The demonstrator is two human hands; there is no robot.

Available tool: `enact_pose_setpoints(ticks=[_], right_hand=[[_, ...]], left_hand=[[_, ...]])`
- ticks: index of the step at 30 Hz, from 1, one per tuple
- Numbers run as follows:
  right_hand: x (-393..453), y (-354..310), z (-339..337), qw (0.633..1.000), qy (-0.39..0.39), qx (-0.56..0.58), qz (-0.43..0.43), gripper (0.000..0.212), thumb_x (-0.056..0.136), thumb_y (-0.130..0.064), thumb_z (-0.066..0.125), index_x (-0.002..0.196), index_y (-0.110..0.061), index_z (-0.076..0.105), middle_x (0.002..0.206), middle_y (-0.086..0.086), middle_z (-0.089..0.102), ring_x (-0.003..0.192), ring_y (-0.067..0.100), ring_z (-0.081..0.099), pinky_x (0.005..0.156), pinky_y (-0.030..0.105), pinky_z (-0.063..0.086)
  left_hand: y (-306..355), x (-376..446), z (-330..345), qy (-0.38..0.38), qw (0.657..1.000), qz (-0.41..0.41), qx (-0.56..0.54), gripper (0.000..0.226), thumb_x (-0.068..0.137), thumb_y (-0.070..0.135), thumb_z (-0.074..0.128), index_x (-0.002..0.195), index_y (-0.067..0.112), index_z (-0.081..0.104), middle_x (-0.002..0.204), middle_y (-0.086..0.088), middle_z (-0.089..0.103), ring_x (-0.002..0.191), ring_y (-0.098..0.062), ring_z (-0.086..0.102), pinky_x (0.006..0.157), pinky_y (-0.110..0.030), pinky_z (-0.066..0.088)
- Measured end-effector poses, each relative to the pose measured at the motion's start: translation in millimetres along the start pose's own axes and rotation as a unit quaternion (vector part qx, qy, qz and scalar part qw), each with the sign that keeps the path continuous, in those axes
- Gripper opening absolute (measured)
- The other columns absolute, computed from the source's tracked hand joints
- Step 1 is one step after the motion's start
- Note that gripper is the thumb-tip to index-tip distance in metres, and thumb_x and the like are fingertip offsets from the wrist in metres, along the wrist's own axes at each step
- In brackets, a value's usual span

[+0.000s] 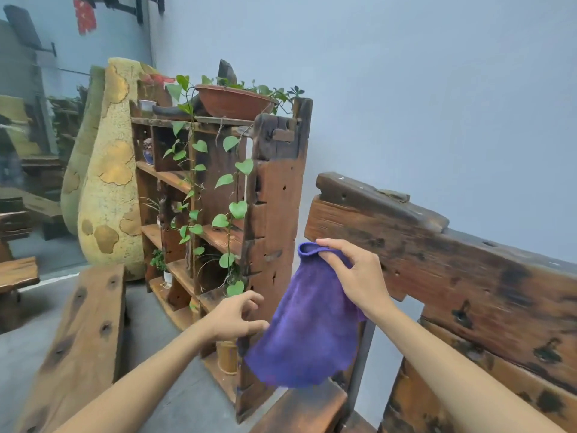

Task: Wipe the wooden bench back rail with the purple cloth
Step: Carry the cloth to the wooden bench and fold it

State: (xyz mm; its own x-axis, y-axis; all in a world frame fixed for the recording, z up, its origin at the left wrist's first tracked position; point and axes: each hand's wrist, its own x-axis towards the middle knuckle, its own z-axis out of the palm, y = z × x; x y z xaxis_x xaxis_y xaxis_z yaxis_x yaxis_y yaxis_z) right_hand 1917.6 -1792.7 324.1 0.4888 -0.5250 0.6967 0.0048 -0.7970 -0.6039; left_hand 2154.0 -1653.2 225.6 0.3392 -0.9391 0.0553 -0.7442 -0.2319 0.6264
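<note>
Your right hand (352, 273) pinched the purple cloth (307, 326) just left of the back rail (437, 264), whose long axis ran right and nearer, while your left hand (232, 317), fingers spread and holding nothing, reached toward the cloth's hanging edge.

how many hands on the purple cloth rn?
1. The right hand pinches the purple cloth at its top edge; the left hand hovers beside its lower left edge, fingers spread, contact unclear.

You have the purple cloth (307, 323) hanging limp at lower centre of the frame, its top edge bunched. The wooden back rail (437, 264), dark-stained and weathered, slopes across the right side, just beside the cloth.
</note>
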Motion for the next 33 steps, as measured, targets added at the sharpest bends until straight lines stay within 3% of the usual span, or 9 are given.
enact_pose_setpoints(ticks=[5,8,11,14,18,23,27,30,33], right_hand=[[34,42,7,0.998,-0.035,-0.035,0.024,0.041,0.092,-0.024,0.074,0.129,-0.037,0.063,0.094,-0.023,0.077,0.098,-0.001,0.072,0.091,0.017,0.049],[60,71,-8,0.997,-0.024,-0.079,-0.008,0.036,0.089,-0.028,0.077,0.121,-0.039,0.066,0.090,-0.027,0.076,0.091,-0.003,0.072,0.083,0.011,0.047],[99,98,-29,0.994,0.014,-0.107,0.002,0.020,0.085,-0.039,0.080,0.103,-0.038,0.074,0.092,-0.025,0.075,0.088,0.000,0.073,0.077,0.011,0.047],[131,115,-55,0.986,-0.115,-0.108,0.051,0.023,0.082,-0.050,0.080,0.101,-0.039,0.075,0.098,-0.019,0.077,0.092,0.002,0.073,0.079,0.017,0.052],[172,138,-87,0.955,-0.248,-0.107,0.122,0.021,0.085,-0.041,0.082,0.099,-0.027,0.075,0.095,-0.007,0.079,0.085,0.005,0.072,0.073,0.022,0.054],[232,150,-105,0.977,-0.169,-0.086,0.100,0.036,0.091,-0.043,0.070,0.080,-0.009,0.072,0.073,0.015,0.066,0.068,0.013,0.057,0.064,0.031,0.044],[300,148,-109,0.990,-0.075,-0.090,0.077,0.046,0.092,-0.050,0.065,0.077,-0.006,0.068,0.061,0.002,0.057,0.056,0.013,0.048,0.049,0.023,0.039],[354,151,-113,0.992,-0.007,-0.105,0.066,0.040,0.097,-0.048,0.064,0.076,-0.015,0.071,0.064,-0.007,0.062,0.059,0.008,0.054,0.053,0.018,0.043],[405,175,-113,0.971,0.085,-0.201,0.095,0.027,0.096,-0.042,0.065,0.089,-0.017,0.075,0.082,-0.004,0.068,0.078,0.012,0.061,0.069,0.027,0.048]], left_hand=[[83,84,4,-0.044,0.954,0.194,-0.225,0.044,0.084,0.050,0.072,0.123,0.033,0.063,0.121,0.015,0.068,0.114,-0.004,0.061,0.097,-0.028,0.049],[105,134,4,-0.056,0.939,0.223,-0.258,0.031,0.092,0.049,0.061,0.100,0.021,0.071,0.096,0.008,0.071,0.088,-0.010,0.065,0.084,-0.040,0.051],[117,190,0,-0.086,0.929,0.248,-0.260,0.028,0.096,0.051,0.053,0.099,0.030,0.071,0.096,0.012,0.072,0.089,-0.006,0.065,0.083,-0.034,0.052],[128,238,-14,-0.095,0.921,0.271,-0.264,0.039,0.099,0.054,0.046,0.111,0.027,0.071,0.105,0.006,0.074,0.098,-0.011,0.068,0.086,-0.032,0.055],[139,295,-33,-0.052,0.919,0.278,-0.274,0.036,0.099,0.052,0.046,0.090,0.030,0.073,0.079,0.017,0.066,0.072,0.000,0.059,0.060,-0.016,0.046],[163,350,-76,0.110,0.908,0.333,-0.227,0.043,0.102,0.044,0.040,0.079,0.018,0.065,0.069,0.015,0.056,0.063,0.000,0.050,0.059,-0.019,0.041],[193,405,-125,0.230,0.890,0.358,-0.167,0.048,0.103,0.040,0.041,0.066,0.011,0.049,0.057,0.017,0.042,0.053,-0.001,0.038,0.051,-0.020,0.031],[219,452,-160,0.258,0.887,0.351,-0.150,0.048,0.101,0.041,0.044,0.059,0.022,0.034,0.048,0.016,0.035,0.048,-0.003,0.035,0.048,-0.019,0.028],[243,506,-178,0.269,0.909,0.306,-0.083,0.038,0.102,0.038,0.041,0.071,0.017,0.046,0.067,0.007,0.052,0.070,-0.018,0.053,0.062,-0.032,0.034]])
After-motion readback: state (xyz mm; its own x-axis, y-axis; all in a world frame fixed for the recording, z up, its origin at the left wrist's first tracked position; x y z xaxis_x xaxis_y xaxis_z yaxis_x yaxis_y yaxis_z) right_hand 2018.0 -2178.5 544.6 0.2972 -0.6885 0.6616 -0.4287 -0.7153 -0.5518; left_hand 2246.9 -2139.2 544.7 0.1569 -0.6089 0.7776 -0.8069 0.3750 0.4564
